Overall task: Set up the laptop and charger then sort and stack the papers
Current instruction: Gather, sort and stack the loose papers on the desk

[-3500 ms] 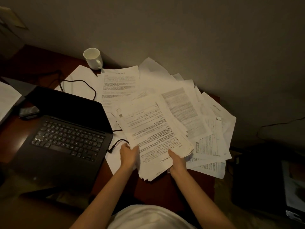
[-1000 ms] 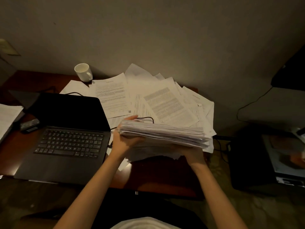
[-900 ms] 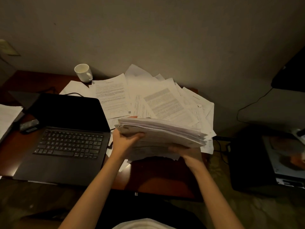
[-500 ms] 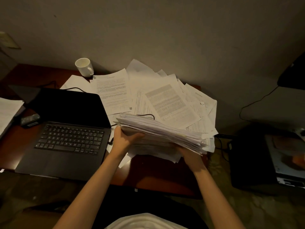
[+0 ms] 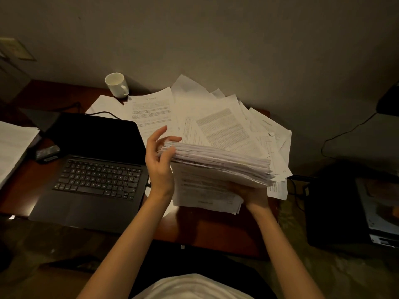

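Note:
A thick stack of white papers (image 5: 220, 162) is lifted above the desk, tilted with its right end lower. My right hand (image 5: 251, 194) holds it from underneath at the right end. My left hand (image 5: 160, 160) stands upright against the stack's left edge, fingers straight and spread, thumb touching the sheets. Loose printed sheets (image 5: 218, 124) lie fanned out on the desk behind the stack. The black laptop (image 5: 95, 169) sits open to the left with its screen dark. A black charger cable (image 5: 103, 113) runs behind the laptop's lid.
A white mug (image 5: 116, 84) stands at the back by the wall. Another pile of paper (image 5: 13, 145) lies at the far left, with a small dark device (image 5: 46, 152) beside it. The red-brown desk (image 5: 207, 227) ends near my body. A black box (image 5: 336, 203) stands on the floor at right.
I lifted the papers off the desk as one stack. Within the last second my left hand let go of its grip and now lies flat against the stack's left edge.

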`<control>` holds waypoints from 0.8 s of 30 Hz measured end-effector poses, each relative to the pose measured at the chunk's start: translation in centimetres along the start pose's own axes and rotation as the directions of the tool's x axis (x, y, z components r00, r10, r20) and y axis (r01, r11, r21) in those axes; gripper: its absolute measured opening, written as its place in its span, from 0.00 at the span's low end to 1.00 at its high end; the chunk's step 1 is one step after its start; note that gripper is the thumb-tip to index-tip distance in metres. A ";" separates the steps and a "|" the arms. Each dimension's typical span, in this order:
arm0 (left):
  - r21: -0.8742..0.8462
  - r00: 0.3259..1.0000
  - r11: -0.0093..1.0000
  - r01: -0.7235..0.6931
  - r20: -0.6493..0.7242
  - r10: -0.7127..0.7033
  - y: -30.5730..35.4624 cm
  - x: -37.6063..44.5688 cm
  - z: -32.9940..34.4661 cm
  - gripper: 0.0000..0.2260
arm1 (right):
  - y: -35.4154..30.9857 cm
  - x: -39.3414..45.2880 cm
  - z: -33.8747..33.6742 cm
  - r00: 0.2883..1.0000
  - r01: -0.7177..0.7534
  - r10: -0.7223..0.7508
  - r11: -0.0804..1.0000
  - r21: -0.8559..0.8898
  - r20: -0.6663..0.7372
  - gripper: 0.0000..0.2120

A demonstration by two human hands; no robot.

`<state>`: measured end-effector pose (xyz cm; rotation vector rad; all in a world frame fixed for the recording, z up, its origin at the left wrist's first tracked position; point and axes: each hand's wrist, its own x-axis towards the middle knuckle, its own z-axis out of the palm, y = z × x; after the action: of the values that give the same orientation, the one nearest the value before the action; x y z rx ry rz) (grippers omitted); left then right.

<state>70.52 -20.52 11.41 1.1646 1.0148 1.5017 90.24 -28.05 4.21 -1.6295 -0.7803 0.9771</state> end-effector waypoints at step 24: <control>0.250 0.804 0.774 0.581 -0.032 -0.593 -8.9 -5.1 -8.0 0.47 | 0.5 -0.3 -0.6 0.985 -0.139 0.171 0.752 0.644 0.013 0.26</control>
<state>64.83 -24.10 0.28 0.9158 1.4071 0.8543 90.61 -28.72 3.87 -1.1057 -0.2159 1.1604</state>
